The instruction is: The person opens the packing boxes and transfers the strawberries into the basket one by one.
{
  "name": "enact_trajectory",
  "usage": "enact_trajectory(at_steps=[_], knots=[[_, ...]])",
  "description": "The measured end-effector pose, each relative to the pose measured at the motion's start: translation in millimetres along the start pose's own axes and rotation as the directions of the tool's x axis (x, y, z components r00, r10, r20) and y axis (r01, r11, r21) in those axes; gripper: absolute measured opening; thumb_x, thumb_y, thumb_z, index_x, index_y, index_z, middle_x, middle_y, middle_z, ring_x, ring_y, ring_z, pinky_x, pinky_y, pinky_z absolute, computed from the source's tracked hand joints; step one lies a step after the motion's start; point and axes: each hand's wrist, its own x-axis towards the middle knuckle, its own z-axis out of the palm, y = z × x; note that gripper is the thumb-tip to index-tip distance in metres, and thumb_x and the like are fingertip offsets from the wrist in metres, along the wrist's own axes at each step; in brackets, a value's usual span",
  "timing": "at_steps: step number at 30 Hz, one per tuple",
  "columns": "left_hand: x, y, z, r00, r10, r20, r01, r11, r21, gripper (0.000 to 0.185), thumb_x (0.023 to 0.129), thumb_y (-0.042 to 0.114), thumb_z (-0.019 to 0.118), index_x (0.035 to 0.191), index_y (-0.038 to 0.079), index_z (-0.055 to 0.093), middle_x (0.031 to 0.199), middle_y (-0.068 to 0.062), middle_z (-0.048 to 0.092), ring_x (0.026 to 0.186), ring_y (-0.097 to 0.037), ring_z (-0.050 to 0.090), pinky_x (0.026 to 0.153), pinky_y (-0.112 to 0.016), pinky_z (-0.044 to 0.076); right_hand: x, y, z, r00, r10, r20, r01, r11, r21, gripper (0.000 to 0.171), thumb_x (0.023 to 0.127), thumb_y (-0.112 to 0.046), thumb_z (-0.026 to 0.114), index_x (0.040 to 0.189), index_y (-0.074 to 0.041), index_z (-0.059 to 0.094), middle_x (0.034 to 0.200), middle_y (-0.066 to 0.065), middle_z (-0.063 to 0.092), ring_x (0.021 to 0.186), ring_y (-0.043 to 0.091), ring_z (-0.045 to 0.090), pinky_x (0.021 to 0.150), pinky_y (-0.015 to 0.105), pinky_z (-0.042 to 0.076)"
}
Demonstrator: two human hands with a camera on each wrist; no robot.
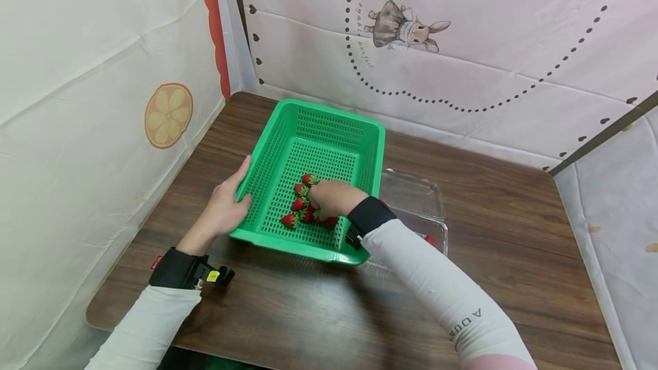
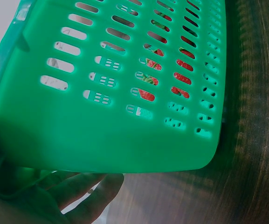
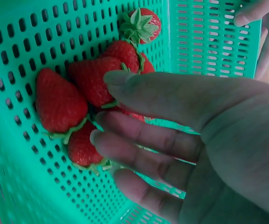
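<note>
My left hand (image 1: 226, 204) holds the left rim of a green perforated basket (image 1: 368, 130), with the thumb over the inside and the fingers outside. In the left wrist view, those fingers show beneath the basket wall (image 2: 101, 144). My right hand (image 1: 334, 197) reaches down inside the basket among several red strawberries (image 1: 299, 203) with green leaves. The right wrist view shows its thumb overlapping a strawberry (image 3: 91, 81), the other fingers loosely bent and a gap below the thumb. Another strawberry (image 3: 59, 102) lies left of the fingertips, and one (image 3: 142, 25) sits apart at the top.
A clear plastic container (image 1: 413, 196) with its lid open stands right of the basket, partly hidden by my right arm. A red strawberry (image 1: 429, 240) shows in it. The wooden table (image 1: 493, 204) is bordered by printed cloth walls (image 1: 488, 33) at the back and sides.
</note>
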Motion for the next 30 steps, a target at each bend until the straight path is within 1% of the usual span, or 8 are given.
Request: enact_trajectory(at_steps=[4,9,11,13,15,20,25,30], knots=[[0.1,1.4,-0.8,1.000,-0.004,0.003,0.004,1.000,0.003,0.080,0.095,0.003,0.043,0.155,0.034,-0.001,0.159,-0.020,0.022,0.102,-0.035,0.057,0.077,-0.038,0.045,-4.7,3.1,-3.9,1.000,-0.012,-0.023,0.012,1.000,0.028,0.048,0.089,-0.013,0.069,0.065,-0.017,0.028,0.069,-0.003,0.019,0.064,0.012,0.024,0.062,0.028,0.027],[0.5,2.4,-2.0,1.000,-0.008,0.007,0.008,1.000,0.000,0.080,0.095,0.003,0.042,0.154,0.034,-0.002,0.159,-0.020,0.021,0.111,-0.036,0.053,0.083,-0.042,0.044,-12.8,7.4,-10.1,0.999,-0.027,-0.037,0.029,0.997,0.065,0.043,0.088,-0.012,0.069,0.066,-0.017,0.033,0.068,-0.004,0.021,0.065,0.012,0.026,0.061,0.027,0.027],[0.5,3.4,-2.4,1.000,-0.010,0.007,0.010,1.000,0.003,0.080,0.095,0.003,0.043,0.154,0.034,-0.002,0.159,-0.020,0.021,0.108,-0.036,0.054,0.081,-0.041,0.045,-17.2,9.5,-12.5,0.998,-0.037,-0.049,0.040,0.996,0.079,0.030,0.088,-0.011,0.069,0.069,-0.014,0.046,0.068,-0.004,0.033,0.066,0.012,0.032,0.063,0.026,0.030],[0.2,4.5,-2.9,1.000,-0.010,0.008,0.010,1.000,0.007,0.080,0.095,0.003,0.043,0.155,0.033,-0.001,0.159,-0.020,0.022,0.106,-0.035,0.055,0.080,-0.040,0.045,-22.6,11.5,-15.2,0.996,-0.044,-0.072,0.051,0.995,0.091,0.013,0.087,-0.009,0.069,0.079,-0.011,0.059,0.074,-0.004,0.047,0.069,0.011,0.040,0.064,0.025,0.034],[0.0,5.7,-3.5,1.000,-0.012,0.008,0.012,1.000,0.010,0.080,0.095,0.003,0.043,0.155,0.033,-0.001,0.158,-0.021,0.022,0.104,-0.035,0.055,0.079,-0.039,0.045,-28.3,13.7,-17.6,0.995,-0.043,-0.090,0.052,0.994,0.100,0.006,0.086,-0.008,0.068,0.086,-0.008,0.063,0.077,-0.003,0.052,0.070,0.011,0.042,0.064,0.025,0.036],[-0.4,5.7,-3.0,1.000,-0.012,0.009,0.012,1.000,0.012,0.080,0.095,0.002,0.043,0.155,0.032,-0.001,0.158,-0.021,0.022,0.104,-0.035,0.054,0.079,-0.040,0.044,-43.4,18.6,-21.3,0.992,-0.043,-0.122,0.056,0.993,0.100,0.007,0.087,-0.011,0.068,0.091,-0.007,0.063,0.078,-0.002,0.052,0.073,0.012,0.045,0.065,0.025,0.037],[-0.8,5.5,-2.1,1.000,-0.020,0.012,0.020,1.000,0.007,0.080,0.095,0.003,0.043,0.154,0.034,-0.002,0.159,-0.020,0.021,0.106,-0.036,0.053,0.080,-0.041,0.043,-59.5,24.3,-22.4,0.979,-0.085,-0.188,0.107,0.988,0.111,0.012,0.089,-0.013,0.068,0.100,-0.008,0.067,0.096,0.004,0.068,0.089,0.017,0.062,0.078,0.029,0.050],[-0.7,4.4,-1.8,1.000,-0.018,0.015,0.018,1.000,0.006,0.080,0.095,0.003,0.042,0.154,0.034,-0.002,0.159,-0.021,0.020,0.108,-0.036,0.053,0.080,-0.041,0.044,-77.2,30.8,-21.0,0.971,-0.060,-0.233,0.098,0.983,0.157,0.014,0.090,-0.014,0.066,0.103,-0.010,0.067,0.101,0.005,0.069,0.095,0.020,0.064,0.083,0.031,0.050]])
